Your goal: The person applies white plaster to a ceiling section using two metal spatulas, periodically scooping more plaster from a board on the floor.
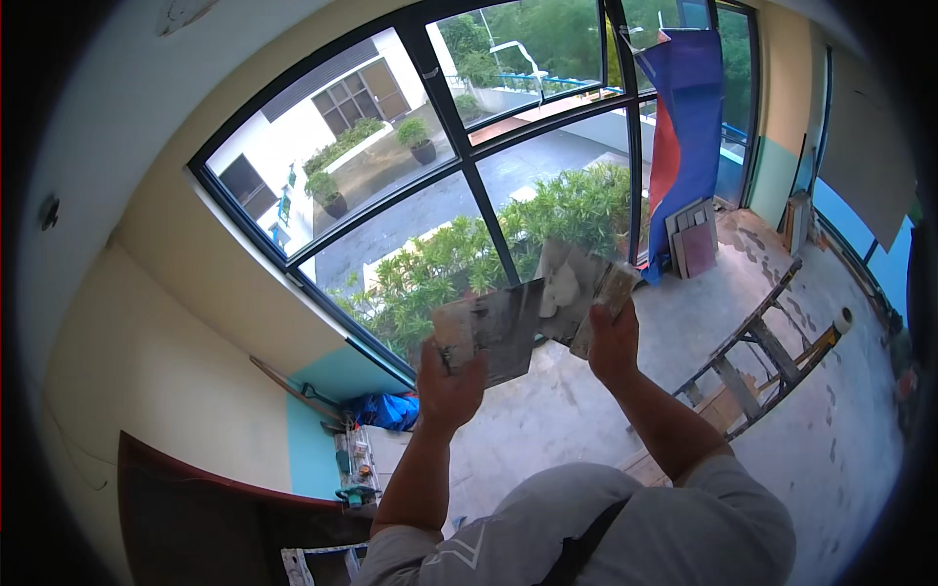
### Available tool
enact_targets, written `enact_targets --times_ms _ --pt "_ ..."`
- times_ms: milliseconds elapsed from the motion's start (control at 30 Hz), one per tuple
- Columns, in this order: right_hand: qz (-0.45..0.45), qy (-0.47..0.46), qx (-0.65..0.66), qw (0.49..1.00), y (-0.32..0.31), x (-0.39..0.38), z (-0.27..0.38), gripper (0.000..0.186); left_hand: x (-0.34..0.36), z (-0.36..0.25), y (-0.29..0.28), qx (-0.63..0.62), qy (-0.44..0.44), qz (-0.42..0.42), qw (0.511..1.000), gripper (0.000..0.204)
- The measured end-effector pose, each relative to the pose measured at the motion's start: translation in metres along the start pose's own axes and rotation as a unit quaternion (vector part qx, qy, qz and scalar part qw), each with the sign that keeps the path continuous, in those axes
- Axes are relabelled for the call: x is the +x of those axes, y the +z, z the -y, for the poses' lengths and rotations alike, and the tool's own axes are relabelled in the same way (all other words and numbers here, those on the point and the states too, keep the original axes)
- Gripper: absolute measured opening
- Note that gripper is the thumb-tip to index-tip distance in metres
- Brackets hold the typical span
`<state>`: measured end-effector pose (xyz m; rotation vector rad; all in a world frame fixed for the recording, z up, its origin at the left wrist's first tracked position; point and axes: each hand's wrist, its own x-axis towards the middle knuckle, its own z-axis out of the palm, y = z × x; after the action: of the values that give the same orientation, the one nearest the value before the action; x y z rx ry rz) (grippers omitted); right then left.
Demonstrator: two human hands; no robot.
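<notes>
Held up in front of me, my left hand [452, 384] is closed round the pale, smeared grip edge of a wide putty knife [512, 327], whose broad grey blade points right. Opposite it, my right hand [614, 344] grips a second wide putty knife [592, 276]. A lump of whitish putty [560, 290] clings to this right blade. The two blades meet or overlap near the middle; whether they touch I cannot tell. My fingers behind the tools are partly hidden.
A large black-framed window [471, 156] fills the wall ahead. To the right, a stepladder [772, 356] lies or leans low over the stained floor [547, 420]. Tiles or boards [692, 239] lean beneath a blue and red sheet [689, 127]. A blue bag [384, 411] sits by the left wall.
</notes>
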<state>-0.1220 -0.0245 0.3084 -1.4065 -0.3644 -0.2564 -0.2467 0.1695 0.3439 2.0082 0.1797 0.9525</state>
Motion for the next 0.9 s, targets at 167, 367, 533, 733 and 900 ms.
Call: enact_targets --times_ms 167,367,533,733,900 --pt "0.057 -0.157 0.000 0.986 -0.022 -0.003 -0.001 0.044 0.007 -0.023 0.019 0.099 -0.009 0.014 0.995 0.045" --pt "0.053 -0.134 0.088 0.986 -0.049 0.015 -0.018 0.048 0.045 -0.053 0.031 0.159 0.193 -0.069 0.966 0.047" --pt "0.044 -0.083 0.275 0.957 -0.052 0.018 -0.028 0.056 0.138 -0.144 -0.030 0.146 0.407 -0.375 0.820 0.045" --pt "0.032 0.004 0.258 0.966 -0.079 0.016 -0.071 0.058 0.216 -0.283 -0.146 -0.021 0.477 -0.422 0.771 0.063" --pt "-0.002 0.027 0.254 0.967 -0.097 0.017 -0.073 0.054 0.262 -0.346 -0.198 0.042 0.529 -0.470 0.705 0.064"
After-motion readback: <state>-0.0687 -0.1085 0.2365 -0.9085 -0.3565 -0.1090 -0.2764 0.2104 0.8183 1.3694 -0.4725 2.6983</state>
